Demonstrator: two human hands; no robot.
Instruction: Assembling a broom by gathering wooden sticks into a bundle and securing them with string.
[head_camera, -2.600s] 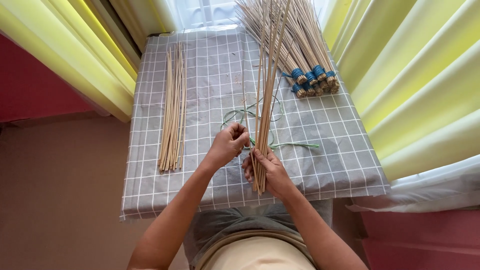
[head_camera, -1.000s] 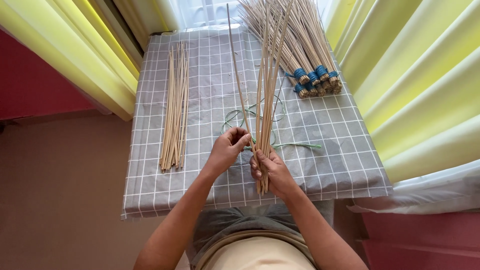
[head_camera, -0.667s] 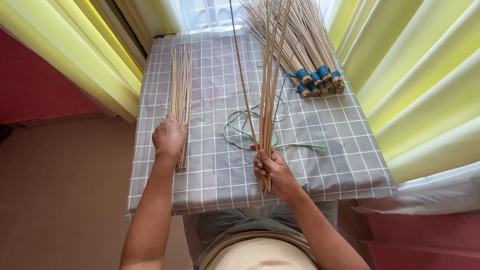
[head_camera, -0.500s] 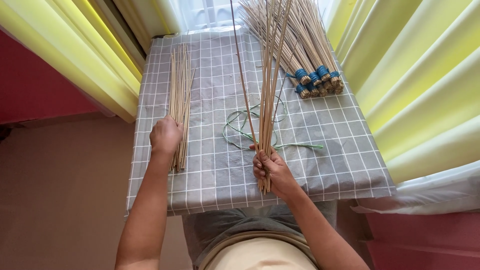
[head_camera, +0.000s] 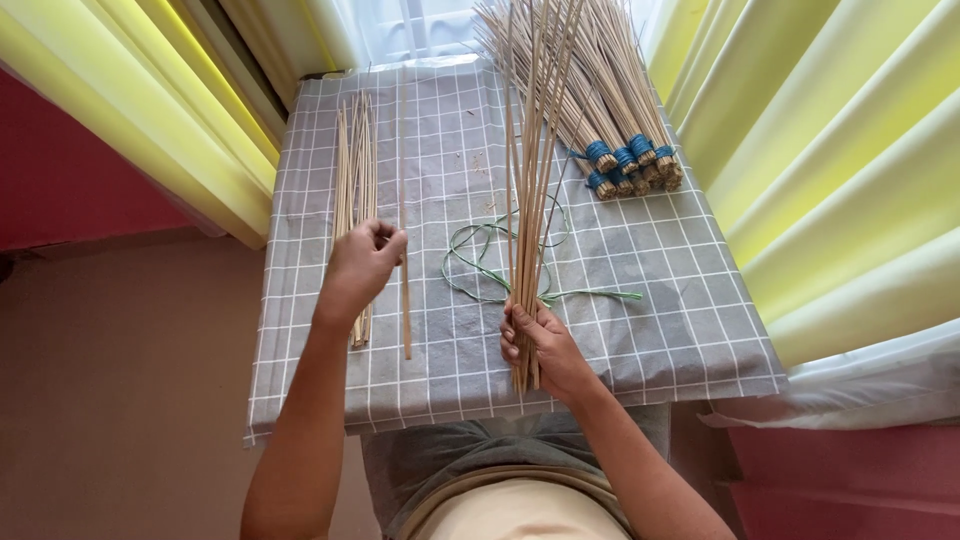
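Head view: left hand (head_camera: 362, 266) pinching one stick (head_camera: 404, 300), right hand (head_camera: 545, 350) around bundle (head_camera: 530, 200).

a small table draped in a grey cloth with a white grid (head_camera: 620, 330) fills the middle of the view. far beyond the right hand, at the table's far right corner, lies a heap of bundled pale sticks, their near ends wrapped in blue cord (head_camera: 628, 160). between the two hands and slightly farther away, a thin green string (head_camera: 480, 262) curls loosely on the cloth. yellow-green curtains hang on both sides: one set (head_camera: 130, 110) to the left of the left hand, another (head_camera: 840, 180) to the right of the right hand. a beige floor (head_camera: 120, 400) shows at lower left, beside a red wall (head_camera: 70, 170).
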